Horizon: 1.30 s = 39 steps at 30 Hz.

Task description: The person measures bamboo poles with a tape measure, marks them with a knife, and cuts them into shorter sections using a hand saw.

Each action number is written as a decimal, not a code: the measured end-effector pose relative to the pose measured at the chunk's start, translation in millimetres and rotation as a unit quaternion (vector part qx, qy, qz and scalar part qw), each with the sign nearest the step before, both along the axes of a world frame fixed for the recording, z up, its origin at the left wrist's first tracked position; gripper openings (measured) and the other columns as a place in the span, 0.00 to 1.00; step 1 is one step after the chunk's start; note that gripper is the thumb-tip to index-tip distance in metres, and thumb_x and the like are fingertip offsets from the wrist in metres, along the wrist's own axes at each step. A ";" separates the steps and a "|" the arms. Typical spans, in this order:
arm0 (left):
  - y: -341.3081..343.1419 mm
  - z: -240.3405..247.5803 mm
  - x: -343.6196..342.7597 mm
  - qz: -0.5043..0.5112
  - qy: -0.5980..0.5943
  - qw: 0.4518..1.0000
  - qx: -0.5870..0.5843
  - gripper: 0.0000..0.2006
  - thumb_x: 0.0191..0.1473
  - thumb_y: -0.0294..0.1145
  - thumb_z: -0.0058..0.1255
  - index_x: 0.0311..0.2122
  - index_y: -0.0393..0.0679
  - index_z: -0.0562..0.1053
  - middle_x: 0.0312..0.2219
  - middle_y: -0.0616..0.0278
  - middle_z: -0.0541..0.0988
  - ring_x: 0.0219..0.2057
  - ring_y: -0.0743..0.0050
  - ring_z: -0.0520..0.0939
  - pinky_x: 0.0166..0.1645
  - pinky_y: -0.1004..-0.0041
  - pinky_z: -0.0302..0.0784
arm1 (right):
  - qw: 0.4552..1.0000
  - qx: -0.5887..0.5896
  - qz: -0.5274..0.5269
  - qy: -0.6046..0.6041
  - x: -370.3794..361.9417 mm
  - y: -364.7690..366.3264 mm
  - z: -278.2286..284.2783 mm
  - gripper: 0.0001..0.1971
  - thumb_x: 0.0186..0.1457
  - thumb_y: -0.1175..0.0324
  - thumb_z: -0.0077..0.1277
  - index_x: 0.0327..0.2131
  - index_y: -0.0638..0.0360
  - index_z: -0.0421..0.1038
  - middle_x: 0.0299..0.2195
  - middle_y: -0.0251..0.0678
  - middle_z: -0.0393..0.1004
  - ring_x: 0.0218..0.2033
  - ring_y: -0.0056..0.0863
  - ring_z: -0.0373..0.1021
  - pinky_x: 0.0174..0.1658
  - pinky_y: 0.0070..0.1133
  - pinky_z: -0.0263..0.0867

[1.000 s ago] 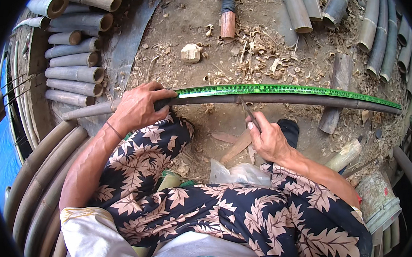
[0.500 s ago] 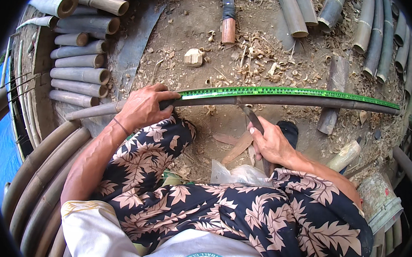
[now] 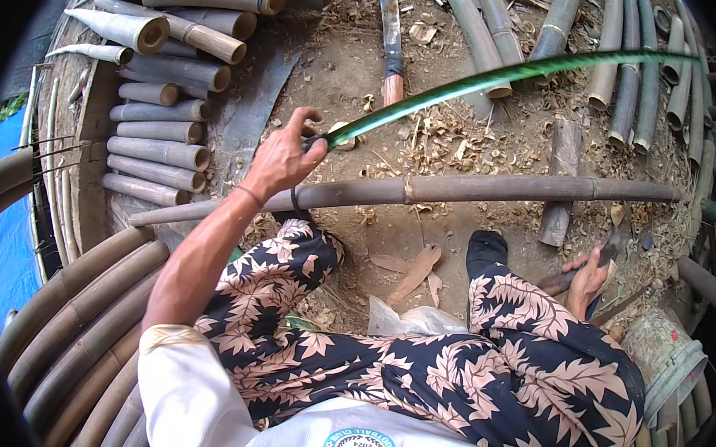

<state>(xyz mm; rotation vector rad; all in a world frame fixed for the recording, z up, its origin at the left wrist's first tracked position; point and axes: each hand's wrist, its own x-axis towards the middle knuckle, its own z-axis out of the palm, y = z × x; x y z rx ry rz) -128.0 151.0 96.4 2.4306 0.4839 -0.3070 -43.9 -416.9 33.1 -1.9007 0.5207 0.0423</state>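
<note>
My left hand [image 3: 288, 156] is raised above the ground, its fingers closed on the near end of a long green measuring strip [image 3: 459, 83]. The strip arcs up and away to the far right, blurred by motion. Below it a brown bamboo pole [image 3: 460, 187] lies crosswise in front of me, with neither hand on it. Low at the right, beside my knee, my right hand [image 3: 588, 281] is closed around a dark knife [image 3: 606, 254], partly hidden by the fingers.
The pole's right part lies over a split bamboo piece [image 3: 564, 147]. A wood-handled machete [image 3: 392, 51] lies ahead among shavings. Cut bamboo lengths [image 3: 159, 153] are stacked at left, with more poles [image 3: 626, 76] at far right. A dirty white bucket [image 3: 665, 361] stands at right.
My left hand has lifted the green strip off the bamboo pole, up and away. My right hand has moved right with the knife, away from the middle of the pole.
</note>
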 end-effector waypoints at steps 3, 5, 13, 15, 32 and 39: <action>-5.5 -5.3 13.0 0.044 -0.025 0.999 -0.005 0.24 0.55 0.43 0.49 0.53 0.44 0.63 0.43 0.42 0.81 0.41 0.39 0.83 0.49 0.56 0.76 | 0.992 -0.067 -0.018 0.101 -17.0 -24.0 -30.7 0.18 0.66 0.61 0.41 0.53 0.63 0.57 0.18 0.34 0.65 0.14 0.29 0.68 0.19 0.27 0.66; -5.6 -9.0 14.9 0.074 -0.028 0.997 -0.005 0.24 0.55 0.44 0.49 0.52 0.40 0.63 0.43 0.41 0.81 0.42 0.38 0.82 0.50 0.56 0.75 | 0.975 -0.133 -0.008 0.175 -22.5 -28.9 -57.4 0.23 0.63 0.59 0.46 0.55 0.64 0.56 0.22 0.40 0.68 0.18 0.34 0.70 0.24 0.31 0.69; 21.7 -41.5 -22.6 0.066 0.060 0.986 0.141 0.26 0.57 0.45 0.46 0.53 0.37 0.61 0.32 0.39 0.81 0.33 0.40 0.83 0.43 0.51 0.77 | 0.837 -0.452 0.128 0.281 -55.9 -44.0 -136.5 0.39 0.51 0.60 0.57 0.63 0.62 0.50 0.51 0.57 0.64 0.53 0.50 0.65 0.57 0.42 0.58; 22.7 -50.5 -32.4 0.064 0.066 0.981 0.172 0.27 0.57 0.46 0.46 0.55 0.38 0.60 0.34 0.42 0.81 0.36 0.43 0.83 0.47 0.49 0.75 | 0.822 -0.471 0.152 0.281 -61.6 -30.2 -114.4 0.40 0.51 0.61 0.58 0.63 0.61 0.50 0.53 0.56 0.63 0.55 0.50 0.62 0.59 0.41 0.56; -90.7 -63.1 21.5 -0.123 0.294 0.948 -0.029 0.47 0.46 0.71 0.44 0.58 0.34 0.69 0.49 0.38 0.77 0.52 0.43 0.77 0.58 0.58 0.69 | 0.925 -0.314 0.215 0.004 -4.6 9.5 -50.8 0.36 0.52 0.64 0.58 0.62 0.62 0.55 0.57 0.55 0.59 0.59 0.53 0.57 0.62 0.41 0.53; -105.5 -69.6 19.6 -0.089 0.251 0.964 0.020 0.39 0.44 0.69 0.44 0.44 0.41 0.79 0.41 0.42 0.81 0.46 0.44 0.81 0.52 0.50 0.68 | 0.927 -0.325 0.180 0.036 12.7 8.0 -94.2 0.47 0.47 0.50 0.65 0.60 0.74 0.54 0.54 0.63 0.62 0.58 0.56 0.59 0.61 0.40 0.55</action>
